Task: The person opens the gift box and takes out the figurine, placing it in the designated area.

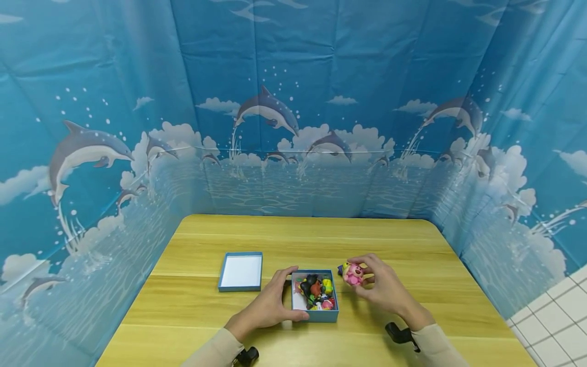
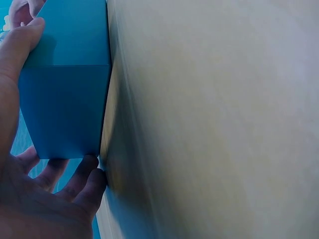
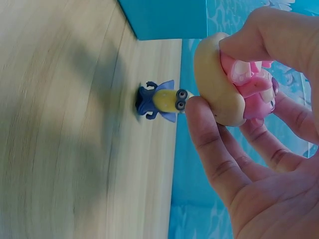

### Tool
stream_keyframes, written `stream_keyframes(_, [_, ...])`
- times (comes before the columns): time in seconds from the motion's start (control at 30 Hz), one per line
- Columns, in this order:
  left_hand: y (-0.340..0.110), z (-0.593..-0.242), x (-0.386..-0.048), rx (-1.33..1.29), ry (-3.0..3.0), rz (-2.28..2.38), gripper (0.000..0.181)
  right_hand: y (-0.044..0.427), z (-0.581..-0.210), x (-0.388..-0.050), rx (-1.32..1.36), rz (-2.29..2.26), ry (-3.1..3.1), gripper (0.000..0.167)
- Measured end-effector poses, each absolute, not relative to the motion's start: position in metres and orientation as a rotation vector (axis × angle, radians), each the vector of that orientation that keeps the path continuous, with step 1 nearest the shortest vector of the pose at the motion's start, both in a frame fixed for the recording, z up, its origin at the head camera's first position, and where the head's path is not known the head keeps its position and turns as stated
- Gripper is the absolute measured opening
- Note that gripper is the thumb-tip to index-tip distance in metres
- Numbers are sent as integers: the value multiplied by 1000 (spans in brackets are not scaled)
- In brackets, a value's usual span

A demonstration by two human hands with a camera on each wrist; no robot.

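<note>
Right hand [image 1: 379,285]: thumb and fingers pinch a pink figure [image 1: 354,273], lifted above the table to the right of the box; the right wrist view shows a pale, rounded part behind the pink body. Left hand [image 1: 270,300]: spread wide round the left side of the blue box [image 1: 314,316], thumb on its near wall, fingertips at the far side, holding it upright on the table. Inside the box lies a jumble of small figures [image 1: 316,289], dark, red, yellow and pink among them (count uncertain, they overlap), with a strip of white bottom showing at the left. Just beyond the right hand's fingertips a yellow and blue figure [image 3: 164,99] stands upright on the table, right of the box. Left of the box and a little farther off, the lid [image 1: 240,272] lies with its white inside up. Progress, as judged: lid off, several figures inside; two outside, one in hand and one standing, and the box not covered. Whether figures are being put in or taken out, cannot tell from this moment. Beyond: wooden table [image 1: 183,285], then a blue dolphin-print curtain [image 1: 312,71] at the far side, left and right.
</note>
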State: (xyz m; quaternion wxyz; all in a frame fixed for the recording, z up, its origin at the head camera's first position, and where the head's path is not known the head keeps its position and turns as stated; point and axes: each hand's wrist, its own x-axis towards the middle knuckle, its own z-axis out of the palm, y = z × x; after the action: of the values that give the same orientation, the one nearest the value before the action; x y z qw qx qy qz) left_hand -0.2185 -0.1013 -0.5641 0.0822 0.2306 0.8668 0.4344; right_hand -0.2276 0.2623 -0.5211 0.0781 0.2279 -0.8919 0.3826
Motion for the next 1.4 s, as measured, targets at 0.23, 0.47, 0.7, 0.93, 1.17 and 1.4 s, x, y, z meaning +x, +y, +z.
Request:
stream_keyframes(0.23, [-101,-565,-218,687,2603,1280,124,268,-522,-230,648,1134,-2688,66])
stream_keyframes(0.47, [-102,-566,-219,694,2608,1278,125,275,-524,-234,618,1124,-2706,65])
stream_keyframes(0.7, [-102,-566,-221,701,2599,1287,123,280,-527,-238,606,1147,-2711,62])
stream_keyframes(0.93, [-103,-566,-221,691,2592,1294,123,284,-530,-241,599,1144,-2715,61])
stream_keyframes(1.17, [-103,-569,-222,700,2592,1304,124,290,-534,-244,574,1130,-2743,60])
stream_keyframes(1.4, [-102,-569,-221,701,2583,1312,124,296,-540,-249,559,1097,-2768,58])
